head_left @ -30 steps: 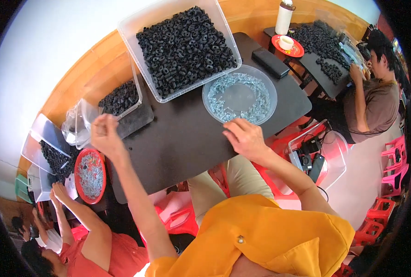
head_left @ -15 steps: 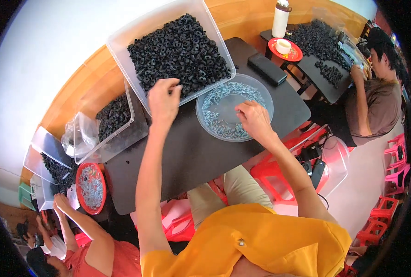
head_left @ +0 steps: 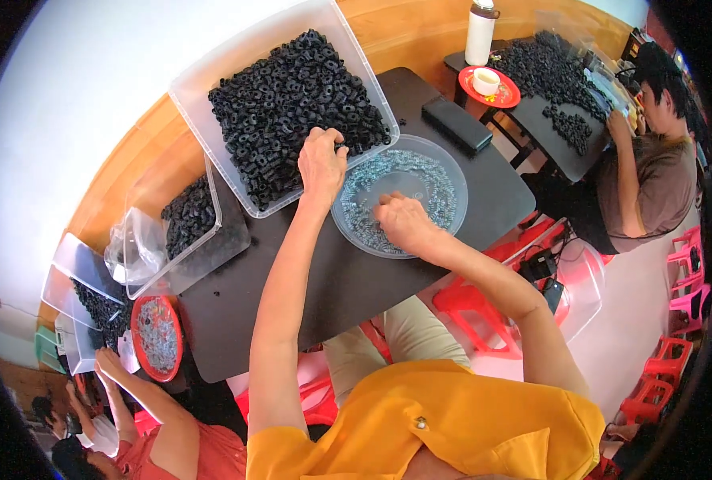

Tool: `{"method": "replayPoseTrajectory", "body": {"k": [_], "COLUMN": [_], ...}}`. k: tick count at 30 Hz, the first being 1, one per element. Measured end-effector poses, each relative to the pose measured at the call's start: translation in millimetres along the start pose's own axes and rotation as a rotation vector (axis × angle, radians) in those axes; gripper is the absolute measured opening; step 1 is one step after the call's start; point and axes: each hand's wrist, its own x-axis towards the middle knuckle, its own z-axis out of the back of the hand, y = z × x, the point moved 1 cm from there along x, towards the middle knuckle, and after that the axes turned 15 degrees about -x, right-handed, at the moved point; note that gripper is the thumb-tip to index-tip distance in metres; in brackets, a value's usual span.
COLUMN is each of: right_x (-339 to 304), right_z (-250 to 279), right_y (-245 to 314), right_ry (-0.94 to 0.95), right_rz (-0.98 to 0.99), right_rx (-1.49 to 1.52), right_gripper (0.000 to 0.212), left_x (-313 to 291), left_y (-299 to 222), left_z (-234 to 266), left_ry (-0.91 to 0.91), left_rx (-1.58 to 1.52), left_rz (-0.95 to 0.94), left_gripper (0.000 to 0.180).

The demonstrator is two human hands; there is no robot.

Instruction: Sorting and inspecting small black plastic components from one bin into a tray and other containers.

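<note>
A large translucent bin (head_left: 376,92) holds a heap of small black ring-shaped plastic parts (head_left: 284,104). Over its near right corner is my left hand (head_left: 321,166), fingers curled in a pinch with a small black part showing between them. To the right, a round clear tray (head_left: 408,190) carries many small metal springs (head_left: 445,178) spread around its rim. My right hand (head_left: 406,224) reaches down into the tray's near left side, fingers bunched together among the springs. Its fingertips are partly hidden, so anything in them does not show.
A black oblong case (head_left: 456,124) lies behind the tray on the dark table (head_left: 332,276). Left of the big bin stands a smaller clear bin (head_left: 204,240) of black parts. A red basin of springs (head_left: 180,344) sits further left. Co-workers sit left and right.
My left hand has moved right and its fingers have closed at the bin's near edge. My right hand has shifted left and nearer, down among the springs. The view has shifted slightly.
</note>
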Motion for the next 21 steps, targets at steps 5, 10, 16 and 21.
{"method": "replayPoseTrajectory", "body": {"k": [5,10,16,21], "right_x": [-2,-4,-16,-32], "right_z": [7,7,21,49], "right_y": [5,5,-14,11], "right_ry": [0.036,-0.047,-0.208,-0.226], "right_rz": [0.022,0.002,-0.142,-0.223], "right_rx": [-0.038,-0.053,0.279,0.760], "right_gripper": [0.013,0.018,0.013,0.008], "left_x": [0,-5,-69,-148], "left_y": [2,-1,-20,-32], "left_z": [-4,10,55,71], "left_ry": [-0.025,-0.092,-0.021,-0.059], "left_rx": [-0.032,-0.188,-1.116,-1.221], "left_rz": [-0.060,-0.003,0.464,0.491], "left_gripper": [0.019,0.017,0.024,0.027]}}
